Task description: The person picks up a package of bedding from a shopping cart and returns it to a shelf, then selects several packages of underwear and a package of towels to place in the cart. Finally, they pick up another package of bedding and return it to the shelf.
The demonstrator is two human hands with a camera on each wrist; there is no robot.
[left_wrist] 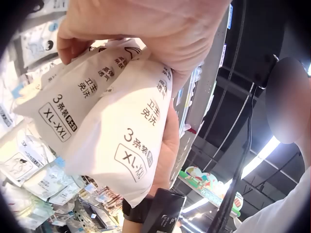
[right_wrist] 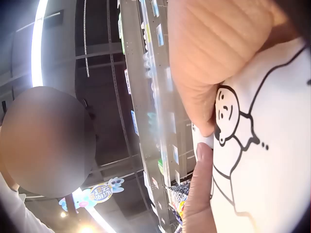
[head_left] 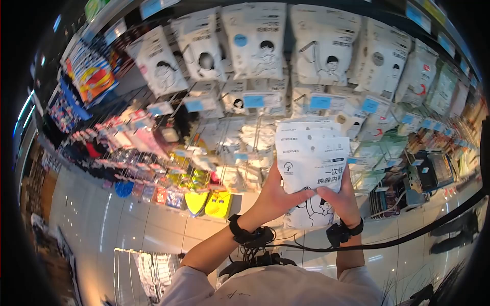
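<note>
Both hands hold up a stack of white soft packets (head_left: 311,163) in front of a shop display wall. My left hand (head_left: 278,196) grips the stack's lower left edge, thumb across the front. My right hand (head_left: 341,196) grips its lower right edge. The left wrist view shows two packets (left_wrist: 126,131) side by side, each printed "XL-XXL", with the left hand (left_wrist: 146,29) curled over their top. In the right wrist view the right hand (right_wrist: 214,53) pinches a packet (right_wrist: 262,165) bearing a line drawing of a figure, beside the other hand's thumb (right_wrist: 199,194).
A display wall of hanging white packets (head_left: 258,41) with blue price tags (head_left: 320,102) fills the view ahead. Colourful small goods (head_left: 168,178) hang lower left. A wire basket (head_left: 145,273) stands on the glossy tiled floor at the left. A black cable (head_left: 423,229) runs from the wrists to the right.
</note>
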